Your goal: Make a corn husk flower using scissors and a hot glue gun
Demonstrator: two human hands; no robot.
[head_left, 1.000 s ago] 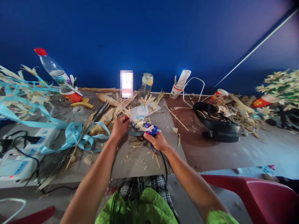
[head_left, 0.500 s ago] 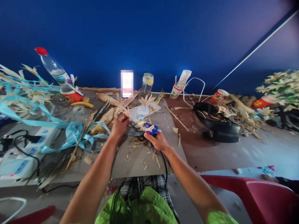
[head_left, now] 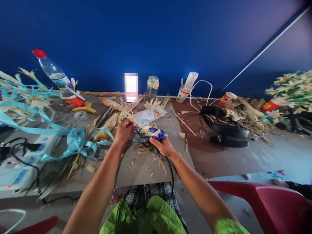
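In the middle of the table my right hand (head_left: 166, 147) is wrapped round a blue hot glue gun (head_left: 158, 135). A pale glue stick sticks out of its back, and a black cord (head_left: 172, 175) runs down from it over the table edge. My left hand (head_left: 124, 132) is closed in a pinch at a pale dried-husk flower (head_left: 131, 117), just left of the gun's front. Pale husk pieces (head_left: 145, 130) lie between the two hands and partly cover the gun. Beyond them a husk flower (head_left: 151, 105) stands on a white sheet (head_left: 159, 114).
Light blue ribbon (head_left: 76, 139), a power strip (head_left: 26, 162) and a tilted bottle (head_left: 55, 70) are on the left. Corn cobs (head_left: 114, 104) and a glass jar (head_left: 152, 87) stand behind. A black headband-like strap (head_left: 224, 128) and husk scraps (head_left: 243, 115) lie right. A red chair (head_left: 265, 198) is near.
The view has shifted slightly, so things sit a little further left. Both hands keep nearly the same place and hold.
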